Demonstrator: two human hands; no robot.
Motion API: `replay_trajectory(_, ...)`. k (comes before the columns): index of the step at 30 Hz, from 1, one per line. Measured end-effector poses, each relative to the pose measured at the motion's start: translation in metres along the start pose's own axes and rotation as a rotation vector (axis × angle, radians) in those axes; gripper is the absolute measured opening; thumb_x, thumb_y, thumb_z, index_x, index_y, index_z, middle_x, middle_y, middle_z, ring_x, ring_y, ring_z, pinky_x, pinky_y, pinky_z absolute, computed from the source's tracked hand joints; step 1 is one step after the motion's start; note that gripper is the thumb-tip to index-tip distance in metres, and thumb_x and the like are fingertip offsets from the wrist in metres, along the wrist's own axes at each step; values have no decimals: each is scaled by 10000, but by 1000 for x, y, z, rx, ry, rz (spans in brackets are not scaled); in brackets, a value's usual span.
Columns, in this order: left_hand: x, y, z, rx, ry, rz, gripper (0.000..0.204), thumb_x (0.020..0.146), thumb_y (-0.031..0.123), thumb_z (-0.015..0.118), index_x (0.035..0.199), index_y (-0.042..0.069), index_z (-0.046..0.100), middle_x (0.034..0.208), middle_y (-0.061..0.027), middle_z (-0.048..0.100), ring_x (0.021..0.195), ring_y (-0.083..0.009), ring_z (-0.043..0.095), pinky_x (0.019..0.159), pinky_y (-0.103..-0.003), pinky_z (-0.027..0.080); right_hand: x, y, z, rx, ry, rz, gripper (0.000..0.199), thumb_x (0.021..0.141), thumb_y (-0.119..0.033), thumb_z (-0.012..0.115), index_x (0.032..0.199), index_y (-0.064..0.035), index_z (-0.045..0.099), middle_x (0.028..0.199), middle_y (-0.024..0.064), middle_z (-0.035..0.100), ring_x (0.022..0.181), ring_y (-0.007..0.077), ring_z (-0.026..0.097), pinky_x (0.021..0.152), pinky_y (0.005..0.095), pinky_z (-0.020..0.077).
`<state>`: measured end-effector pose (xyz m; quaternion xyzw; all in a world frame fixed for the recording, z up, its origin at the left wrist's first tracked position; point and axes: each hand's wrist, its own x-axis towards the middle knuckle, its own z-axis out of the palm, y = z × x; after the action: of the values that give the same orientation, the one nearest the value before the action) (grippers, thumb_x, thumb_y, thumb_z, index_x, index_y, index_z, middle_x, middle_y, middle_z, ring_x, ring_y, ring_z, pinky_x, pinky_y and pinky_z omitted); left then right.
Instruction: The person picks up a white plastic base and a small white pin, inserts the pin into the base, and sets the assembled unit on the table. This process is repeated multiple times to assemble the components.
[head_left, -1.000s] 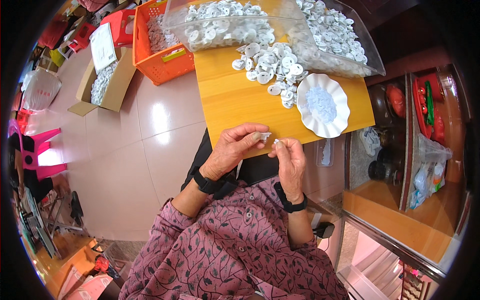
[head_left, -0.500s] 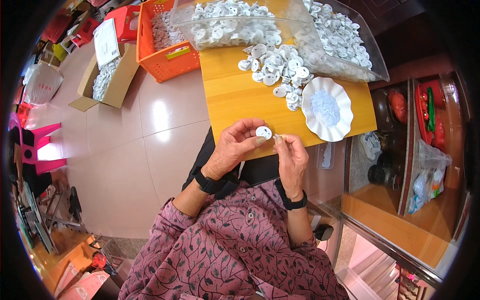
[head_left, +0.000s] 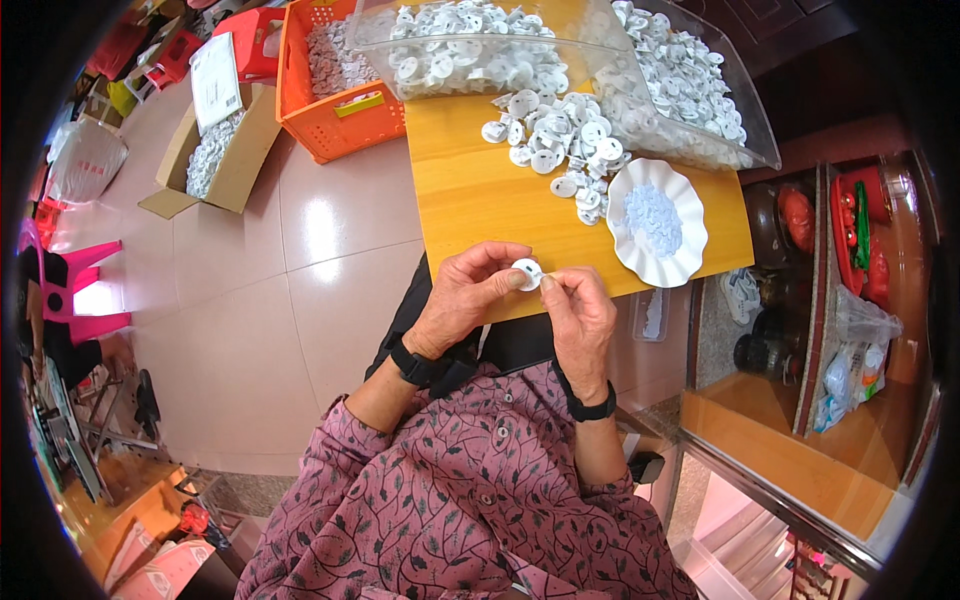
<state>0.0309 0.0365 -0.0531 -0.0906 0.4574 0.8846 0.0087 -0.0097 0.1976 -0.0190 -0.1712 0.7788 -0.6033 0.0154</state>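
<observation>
Between my left thumb and fingers sits a round white plastic disc [head_left: 527,273] with small dark slots in its face. My left hand [head_left: 467,293] is closed on it above the table's near edge. Thumb and forefinger pinched, my right hand [head_left: 580,312] meets the disc's right side. A tiny pale piece seems to be in that pinch, mostly hidden by the fingertips. A white scalloped dish [head_left: 688,258] holding small pale bluish pieces [head_left: 652,218] stands to the right. Beyond my hands lies a loose pile of similar white discs [head_left: 563,135].
Clear plastic bins [head_left: 590,50] full of white discs take up the far side of the yellow wooden table [head_left: 460,190]. An orange crate [head_left: 345,130] and an open cardboard box [head_left: 245,160] stand on the floor at left. Shelves [head_left: 770,390] flank the right.
My right fingertips have moved left and now touch the disc; before, a small gap lay between them. The disc has tilted slightly in my left hand.
</observation>
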Motion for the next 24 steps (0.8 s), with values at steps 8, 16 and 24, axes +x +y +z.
replay_trajectory(8,0,-1,0,9,6,20,247,939,52,652,1175,-15,638,1043,-81,687,921,-142,656,855,-277,547,0,-6,6,-3,-10,-6,81,898,-35,681,895,7,612,851,59,614,703,115,592,628,243,496)
replay_trajectory(16,-1,8,9,33,87,-31,305,969,75,611,1262,-9,600,1098,-124,682,987,-162,660,895,-286,549,1,-4,6,-92,75,-76,75,867,0,686,890,12,615,887,72,616,691,130,601,617,251,503)
replay_trajectory(24,0,-1,5,-64,53,-4,331,1018,90,510,1334,0,547,1196,-162,657,1085,-195,643,965,-316,520,1,-11,13,-229,51,-171,98,853,14,693,907,1,612,889,93,602,683,164,619,606,275,519)
